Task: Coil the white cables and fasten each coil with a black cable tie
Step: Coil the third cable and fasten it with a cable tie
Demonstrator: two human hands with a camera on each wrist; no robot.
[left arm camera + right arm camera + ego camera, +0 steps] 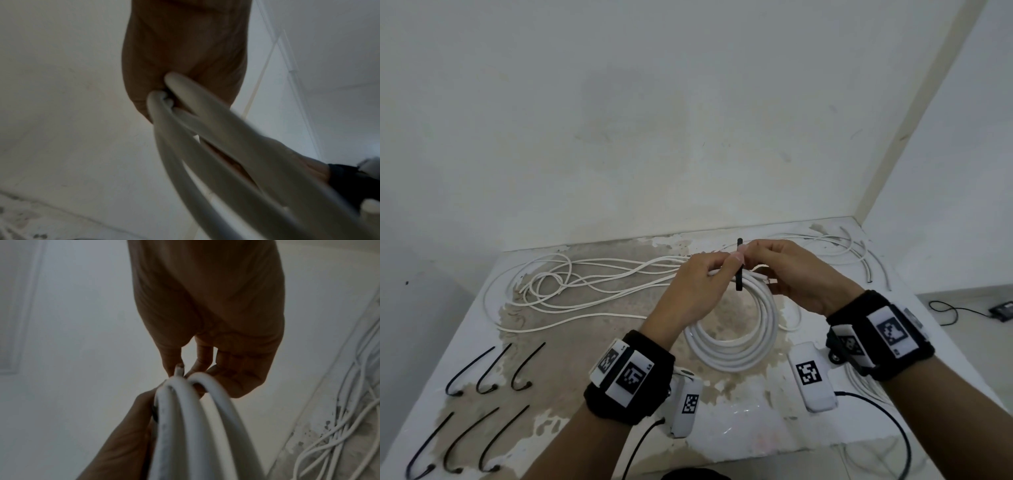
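A white cable coil (pixel 736 349) hangs over the table (pixel 739 421), held up at its top by both hands. My left hand (pixel 729 265) grips the bundled strands, thumb against a black cable tie (pixel 739 274) that stands upright across them. My right hand (pixel 751 251) pinches the tie's upper part. In the left wrist view the coil (pixel 205 146) runs out of my left hand (pixel 164 91). The right wrist view shows my right hand (pixel 185 371) at the coil (pixel 185 418) top, beside a bare cable end (pixel 179 369); little of the tie (pixel 155 413) shows.
Loose white cables (pixel 585 284) sprawl over the table's left and more cables (pixel 852 250) lie at the back right corner. Several spare black ties (pixel 489 373) lie at the front left. Two white tagged devices (pixel 811 377) with black leads sit near the front edge.
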